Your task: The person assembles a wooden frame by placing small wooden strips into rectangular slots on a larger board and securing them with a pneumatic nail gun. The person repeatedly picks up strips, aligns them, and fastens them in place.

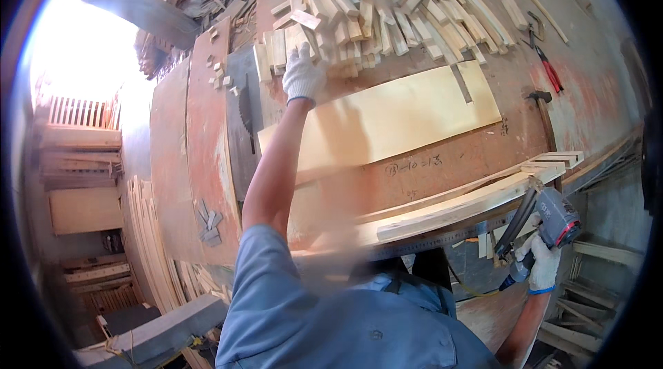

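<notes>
The gloved left hand (304,80) is across the workbench (449,167), fingers against the left end of the far pile of wood blocks (345,13); I cannot tell whether it grips one. Near right, the gloved right hand (543,267) holds a nail gun (556,217).

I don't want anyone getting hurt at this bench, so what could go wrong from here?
The nail gun in the right hand might fire accidentally while attention is on the left hand. Pulling from the heaped wood blocks could make others slide. The dark saw blade left of that arm might nick it.
</notes>
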`<move>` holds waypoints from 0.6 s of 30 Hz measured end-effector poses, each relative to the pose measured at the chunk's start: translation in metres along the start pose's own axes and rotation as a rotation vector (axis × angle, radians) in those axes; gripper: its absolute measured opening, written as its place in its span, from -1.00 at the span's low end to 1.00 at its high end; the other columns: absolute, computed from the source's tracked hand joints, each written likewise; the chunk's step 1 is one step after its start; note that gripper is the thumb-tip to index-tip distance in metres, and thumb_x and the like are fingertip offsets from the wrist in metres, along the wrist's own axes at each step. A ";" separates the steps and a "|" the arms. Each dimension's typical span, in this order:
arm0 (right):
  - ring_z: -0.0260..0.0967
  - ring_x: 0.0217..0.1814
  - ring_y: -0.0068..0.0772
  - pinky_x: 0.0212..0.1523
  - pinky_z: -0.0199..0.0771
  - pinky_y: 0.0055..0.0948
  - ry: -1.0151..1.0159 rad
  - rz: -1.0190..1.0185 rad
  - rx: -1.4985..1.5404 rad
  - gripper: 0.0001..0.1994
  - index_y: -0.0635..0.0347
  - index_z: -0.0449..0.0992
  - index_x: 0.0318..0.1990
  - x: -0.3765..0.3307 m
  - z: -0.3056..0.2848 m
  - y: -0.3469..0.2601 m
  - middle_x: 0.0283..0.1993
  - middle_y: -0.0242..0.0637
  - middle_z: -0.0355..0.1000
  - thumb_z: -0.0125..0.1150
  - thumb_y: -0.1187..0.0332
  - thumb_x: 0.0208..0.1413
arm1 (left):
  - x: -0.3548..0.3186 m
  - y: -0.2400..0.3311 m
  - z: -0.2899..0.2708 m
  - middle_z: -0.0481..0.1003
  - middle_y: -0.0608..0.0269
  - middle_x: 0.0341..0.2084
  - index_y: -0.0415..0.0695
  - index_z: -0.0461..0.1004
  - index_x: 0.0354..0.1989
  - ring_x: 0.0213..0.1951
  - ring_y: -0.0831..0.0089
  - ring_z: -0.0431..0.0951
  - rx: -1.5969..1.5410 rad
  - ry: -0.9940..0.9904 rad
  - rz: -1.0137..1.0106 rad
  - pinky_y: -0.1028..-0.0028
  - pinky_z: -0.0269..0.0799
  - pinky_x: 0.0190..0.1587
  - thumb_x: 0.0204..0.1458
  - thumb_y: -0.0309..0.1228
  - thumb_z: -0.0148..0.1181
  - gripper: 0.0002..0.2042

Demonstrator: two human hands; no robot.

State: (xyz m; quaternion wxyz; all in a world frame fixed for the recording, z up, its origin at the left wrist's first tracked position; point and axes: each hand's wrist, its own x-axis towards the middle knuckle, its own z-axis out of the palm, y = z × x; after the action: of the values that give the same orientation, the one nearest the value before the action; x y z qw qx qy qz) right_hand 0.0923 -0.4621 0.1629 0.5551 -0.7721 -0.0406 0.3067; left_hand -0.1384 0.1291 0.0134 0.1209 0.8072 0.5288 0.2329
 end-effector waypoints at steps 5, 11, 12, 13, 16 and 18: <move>0.41 -0.49 -0.41 -0.35 0.48 -0.37 0.047 -0.125 -0.092 -0.63 0.32 0.47 0.14 0.015 -0.037 0.053 -0.49 -0.32 0.41 0.21 0.35 0.23 | 0.024 -0.003 0.027 0.40 -0.11 0.21 0.00 0.59 0.16 0.14 -0.11 0.53 -0.004 -0.138 0.058 0.05 0.47 0.15 0.10 -0.31 0.26 -0.59; 0.48 -0.25 -0.46 -0.19 0.48 -0.42 -0.061 -0.072 0.044 -0.70 0.26 0.54 0.10 0.002 -0.004 0.019 -0.31 -0.34 0.53 0.19 0.41 0.25 | 0.004 -0.027 -0.022 0.60 0.07 -0.11 -0.15 0.66 0.01 -0.04 0.08 0.64 -0.361 -0.122 0.043 0.22 0.58 0.02 0.14 -0.48 0.20 -0.72; 0.48 -0.27 -0.45 -0.21 0.49 -0.42 -0.016 -0.093 0.059 -0.70 0.27 0.54 0.11 0.004 -0.007 0.030 -0.32 -0.33 0.53 0.19 0.41 0.25 | -0.012 -0.011 -0.045 0.60 0.09 -0.09 -0.20 0.65 0.03 -0.05 0.13 0.65 -0.580 -0.184 -0.080 0.25 0.60 0.00 0.15 -0.48 0.19 -0.71; 0.48 -0.32 -0.46 -0.25 0.48 -0.42 -0.014 -0.085 0.076 -0.70 0.27 0.54 0.11 0.003 0.003 0.022 -0.34 -0.32 0.53 0.20 0.39 0.27 | -0.028 -0.007 -0.062 0.61 0.11 -0.06 -0.25 0.64 0.05 -0.06 0.18 0.66 -0.783 -0.239 -0.216 0.28 0.62 -0.03 0.16 -0.49 0.18 -0.70; 0.45 -0.41 -0.48 -0.31 0.45 -0.44 0.001 -0.144 0.080 -0.77 0.24 0.56 0.05 0.008 0.005 0.029 -0.40 -0.33 0.51 0.22 0.36 0.32 | -0.070 -0.021 -0.109 0.61 0.00 -0.04 -0.33 0.53 0.15 -0.07 0.11 0.71 -1.232 -0.369 -0.292 0.33 0.63 -0.13 0.18 -0.46 0.15 -0.63; 0.44 -0.43 -0.51 -0.33 0.43 -0.45 -0.033 -0.156 0.077 -0.83 0.21 0.58 -0.06 0.010 0.001 0.035 -0.43 -0.36 0.50 0.23 0.33 0.33 | -0.107 0.006 -0.144 0.59 0.01 0.00 -0.34 0.48 0.22 -0.05 0.17 0.69 -1.206 -0.460 -0.334 0.35 0.62 -0.13 0.23 -0.43 0.10 -0.59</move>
State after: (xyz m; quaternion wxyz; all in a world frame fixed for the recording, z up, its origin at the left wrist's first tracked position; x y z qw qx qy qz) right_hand 0.0904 -0.4710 0.1275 0.6057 -0.7396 -0.0980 0.2767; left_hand -0.2416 0.0223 0.1136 0.6956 0.5345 0.3843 0.2877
